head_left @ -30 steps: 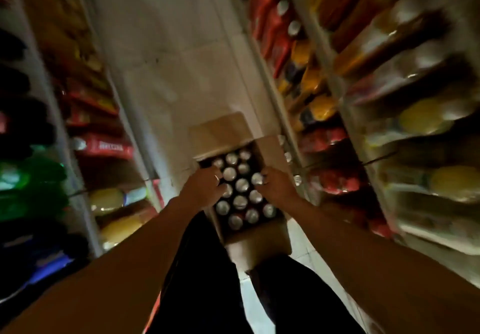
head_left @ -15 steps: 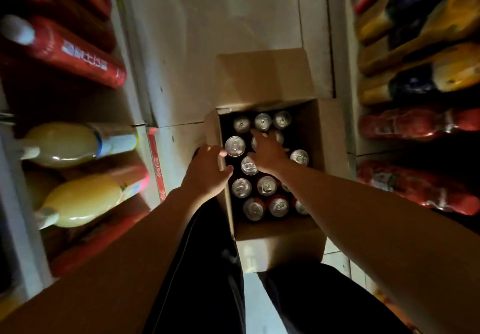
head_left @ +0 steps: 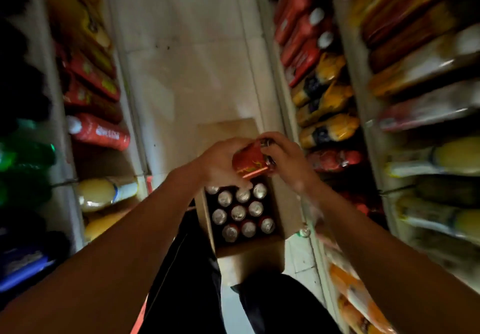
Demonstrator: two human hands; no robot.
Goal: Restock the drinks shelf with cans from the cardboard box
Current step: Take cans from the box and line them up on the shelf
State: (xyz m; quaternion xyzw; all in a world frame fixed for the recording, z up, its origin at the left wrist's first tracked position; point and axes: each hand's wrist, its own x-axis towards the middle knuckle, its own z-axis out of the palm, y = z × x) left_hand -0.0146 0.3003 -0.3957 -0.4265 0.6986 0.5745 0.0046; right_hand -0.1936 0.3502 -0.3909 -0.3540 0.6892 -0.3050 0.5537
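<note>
A red can (head_left: 249,161) is being held above the open cardboard box (head_left: 249,253), which is sitting on the pale floor (head_left: 187,74) between two shelf runs. On the far left, green bottles (head_left: 23,157) and red bottles (head_left: 100,132) are lying on the left shelf (head_left: 52,95), with yellow bottles (head_left: 104,193) just below them. The left hand (head_left: 220,162) is curling around the near side of the red can, its fingers wrapping underneath. Below it, the remaining cans (head_left: 239,211) are standing upright in rows inside the box, silver tops facing up. The right hand (head_left: 284,157) is grasping the other end of the same can, though blur is hiding the exact finger placement. Further right, the drinks shelf (head_left: 348,115) is carrying red bottles with white caps and yellow-orange bottles (head_left: 324,131), all smeared by motion.
</note>
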